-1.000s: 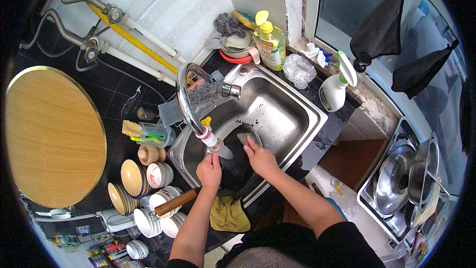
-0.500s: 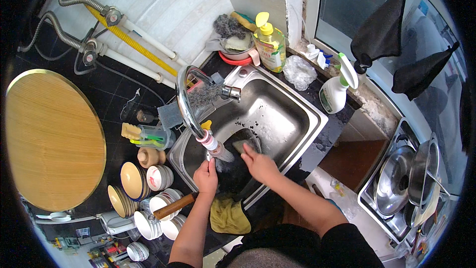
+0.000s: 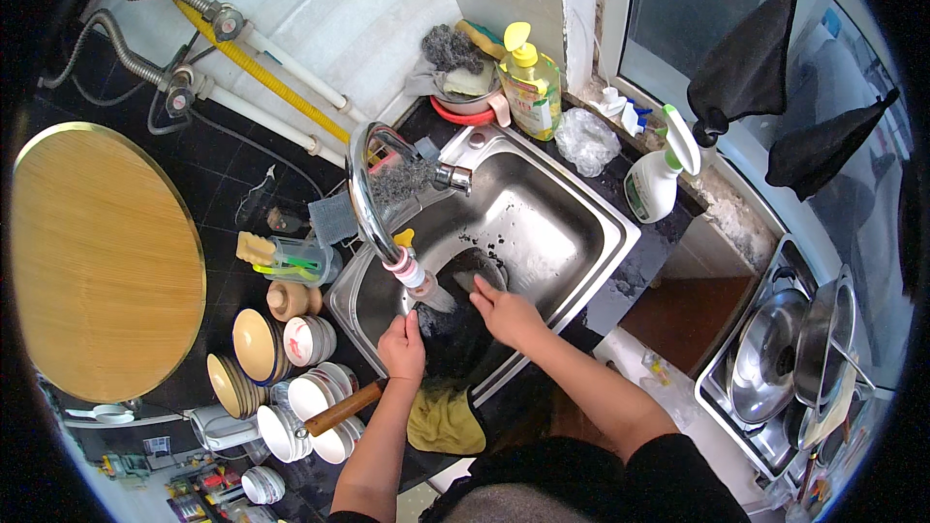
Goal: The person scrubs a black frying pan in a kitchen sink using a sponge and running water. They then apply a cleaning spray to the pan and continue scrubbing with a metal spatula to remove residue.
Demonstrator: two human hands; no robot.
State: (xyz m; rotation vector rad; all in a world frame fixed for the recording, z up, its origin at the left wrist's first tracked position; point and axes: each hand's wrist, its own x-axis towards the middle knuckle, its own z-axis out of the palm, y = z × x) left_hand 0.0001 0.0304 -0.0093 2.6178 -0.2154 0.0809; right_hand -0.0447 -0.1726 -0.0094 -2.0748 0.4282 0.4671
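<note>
A black wok (image 3: pixel 463 344) lies tilted in the steel sink (image 3: pixel 572 261). Its wooden handle (image 3: pixel 344 408) sticks out past the near left rim, by my left forearm. My left hand (image 3: pixel 401 347) is closed on the wok's edge. Pressed to the inside of the wok is a greyish scouring pad (image 3: pixel 469 281), held by my right hand (image 3: pixel 509 318) and partly covered by its fingers. From the curved chrome faucet (image 3: pixel 358 196) with its pinkish-white nozzle, water (image 3: pixel 439 301) runs into the wok between my hands. Dark bits dot the sink wall beyond.
Stacked bowls (image 3: pixel 260 349) and a round wooden board (image 3: pixel 107 261) stand at left. A yellow cloth (image 3: pixel 446 420) hangs at the sink's near edge. Behind are a soap bottle (image 3: pixel 531 87), a spray bottle (image 3: pixel 654 179) and a bowl of scrubbers (image 3: pixel 465 102). Pans (image 3: pixel 770 353) sit at right.
My right hand and the scouring pad have shifted very slightly along the wok's inside. My left hand stays on the wok's edge, and water keeps running.
</note>
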